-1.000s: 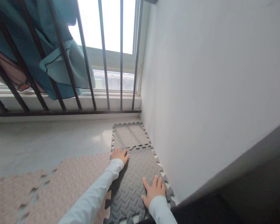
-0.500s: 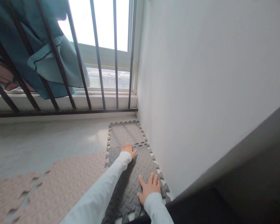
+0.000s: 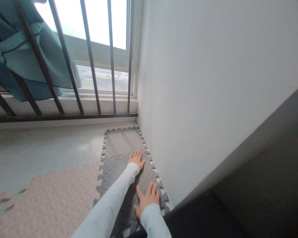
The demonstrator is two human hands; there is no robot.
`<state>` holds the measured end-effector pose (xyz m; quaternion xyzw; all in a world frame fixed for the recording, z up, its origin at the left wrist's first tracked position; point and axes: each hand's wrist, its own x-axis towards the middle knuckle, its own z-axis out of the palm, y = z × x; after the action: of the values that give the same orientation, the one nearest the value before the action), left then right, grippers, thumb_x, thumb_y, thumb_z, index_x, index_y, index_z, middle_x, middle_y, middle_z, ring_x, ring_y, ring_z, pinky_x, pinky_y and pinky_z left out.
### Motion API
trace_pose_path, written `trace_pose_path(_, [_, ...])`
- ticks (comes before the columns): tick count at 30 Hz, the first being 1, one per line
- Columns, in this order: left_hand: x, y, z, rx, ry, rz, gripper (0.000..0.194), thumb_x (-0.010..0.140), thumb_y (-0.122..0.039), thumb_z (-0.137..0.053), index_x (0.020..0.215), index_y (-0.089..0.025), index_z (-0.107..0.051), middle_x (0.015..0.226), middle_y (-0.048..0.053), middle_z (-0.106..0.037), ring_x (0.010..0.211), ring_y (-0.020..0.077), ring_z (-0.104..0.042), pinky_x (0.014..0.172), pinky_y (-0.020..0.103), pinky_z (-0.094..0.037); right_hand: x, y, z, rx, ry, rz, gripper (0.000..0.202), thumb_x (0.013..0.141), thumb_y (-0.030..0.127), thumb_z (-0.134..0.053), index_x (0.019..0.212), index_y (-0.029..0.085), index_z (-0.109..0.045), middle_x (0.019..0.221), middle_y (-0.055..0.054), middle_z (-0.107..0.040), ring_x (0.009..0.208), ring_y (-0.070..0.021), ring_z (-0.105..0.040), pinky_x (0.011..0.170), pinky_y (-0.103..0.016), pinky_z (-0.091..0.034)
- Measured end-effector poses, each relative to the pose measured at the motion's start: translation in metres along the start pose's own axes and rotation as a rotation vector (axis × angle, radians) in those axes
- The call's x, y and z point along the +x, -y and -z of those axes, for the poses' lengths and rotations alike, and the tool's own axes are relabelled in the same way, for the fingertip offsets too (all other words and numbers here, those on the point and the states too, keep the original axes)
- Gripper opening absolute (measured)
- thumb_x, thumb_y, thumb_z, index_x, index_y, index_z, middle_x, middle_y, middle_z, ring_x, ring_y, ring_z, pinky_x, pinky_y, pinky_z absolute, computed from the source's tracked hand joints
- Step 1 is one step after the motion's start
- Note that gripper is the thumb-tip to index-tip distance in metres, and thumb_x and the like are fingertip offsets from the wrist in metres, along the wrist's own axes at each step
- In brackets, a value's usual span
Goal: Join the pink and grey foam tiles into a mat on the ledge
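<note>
Two grey foam floor tiles with toothed edges lie along the wall. My left hand (image 3: 136,158) rests with fingers spread on the nearer grey foam tile (image 3: 114,170), close to its seam with the farther grey foam tile (image 3: 124,141). Nearer to me, my right hand (image 3: 148,199) presses flat on the right part of the same tile, fingers apart. Neither hand holds anything. Beside the tile, on the left, lies a pinkish foam tile (image 3: 57,201) with round bumps. My left sleeve hides part of where the grey and pink tiles meet.
A white wall (image 3: 201,99) rises just right of the tiles. Dark railing bars (image 3: 90,59) stand before a window at the back, with teal cloth (image 3: 49,56) hanging behind them. Smooth grey floor (image 3: 52,148) shows at the left. A dark area (image 3: 203,221) lies at lower right.
My left hand has slid right along the seam and its fingers now lie near the seam's right part. My right hand stays on about the same spot. The view has shifted slightly right.
</note>
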<state>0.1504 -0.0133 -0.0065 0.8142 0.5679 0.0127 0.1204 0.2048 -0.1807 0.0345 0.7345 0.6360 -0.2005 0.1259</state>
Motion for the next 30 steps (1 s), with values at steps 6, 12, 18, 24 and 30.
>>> trace_pose_path(6, [0.007,-0.020,-0.004,-0.038,-0.017,0.078,0.058,0.082,-0.048,-0.023,0.133,-0.021,-0.030,0.143,0.008,-0.022,0.130,0.0267,-0.017,0.103,0.046,-0.018,-0.002,-0.001,0.002,0.013,0.025,0.024,0.068,0.069,0.065,-0.043,0.130,0.041,-0.026,0.143,-0.010,-0.018,0.128,-0.0376,-0.010,0.097,-0.056,-0.011])
trace_pose_path(12, [0.014,0.004,0.007,-0.140,0.131,0.014,0.054,0.084,-0.043,-0.023,0.134,-0.025,-0.025,0.144,0.000,-0.017,0.132,0.0174,-0.014,0.106,0.036,-0.015,0.002,-0.003,-0.001,-0.032,0.004,0.015,0.070,0.066,0.069,-0.043,0.129,0.042,-0.027,0.142,-0.011,-0.020,0.127,-0.0379,-0.013,0.094,-0.058,-0.013])
trace_pose_path(18, [-0.043,0.082,0.007,0.007,0.012,0.358,0.067,0.082,-0.048,-0.024,0.136,-0.011,-0.017,0.144,0.016,-0.007,0.132,0.0283,-0.010,0.103,0.050,-0.013,0.014,-0.006,-0.018,-0.076,-0.054,0.024,0.069,0.065,0.058,-0.054,0.128,0.043,-0.029,0.140,-0.011,-0.024,0.126,-0.0383,-0.017,0.093,-0.057,-0.016])
trace_pose_path(24, [-0.077,0.132,0.002,0.142,-0.008,0.339,0.065,0.079,-0.052,-0.028,0.133,-0.015,-0.028,0.143,0.014,-0.020,0.131,0.0257,-0.016,0.104,0.048,-0.013,0.036,-0.010,-0.045,-0.146,-0.118,-0.005,0.072,0.062,0.056,-0.058,0.127,0.045,-0.029,0.139,-0.011,-0.027,0.125,-0.0390,-0.020,0.092,-0.057,-0.018])
trace_pose_path(30, [-0.082,0.141,0.033,-0.014,0.094,0.266,0.052,0.077,-0.044,-0.037,0.124,-0.025,-0.042,0.137,0.006,-0.036,0.125,0.0200,-0.032,0.102,0.043,-0.024,0.035,-0.014,-0.034,-0.203,-0.090,-0.003,0.071,0.063,0.058,-0.055,0.127,0.045,-0.029,0.137,-0.010,-0.031,0.123,-0.0380,-0.025,0.091,-0.056,-0.023])
